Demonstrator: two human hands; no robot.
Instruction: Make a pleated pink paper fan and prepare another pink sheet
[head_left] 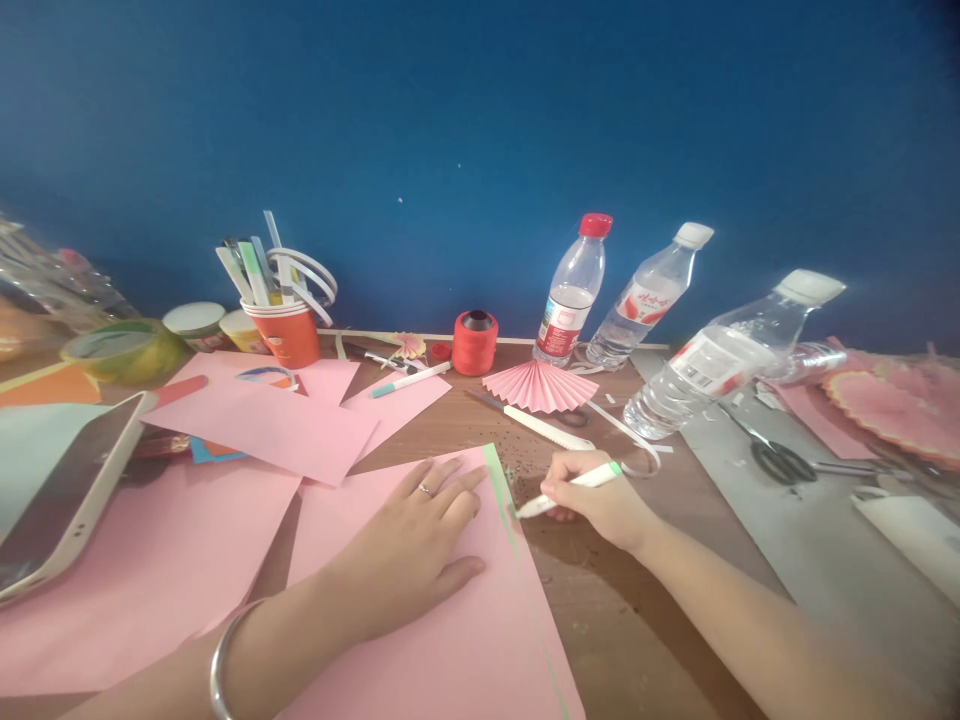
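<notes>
A large pink sheet (pixel 480 650) lies on the brown table, with a green band along the upper part of its right edge and a thin green line lower down. My left hand (pixel 424 540) rests flat on the sheet, fingers spread, a ring on one finger and a bangle at the wrist. Pinched in my right hand (pixel 596 500) is a white marker (pixel 581 488) with a green end, its tip at the sheet's right edge. Just beyond the hands are a white cutter (pixel 547 427) and a folded pink paper fan (pixel 540 387).
Water bottles (pixel 574 290) and a red thread spool (pixel 475 343) stand near the blue wall. At the left are a red cup of pens (pixel 285 335), more pink sheets (pixel 165 550) and a phone (pixel 71 490). Black-handled scissors (pixel 780 462) lie on a grey board (pixel 720 490) at the right.
</notes>
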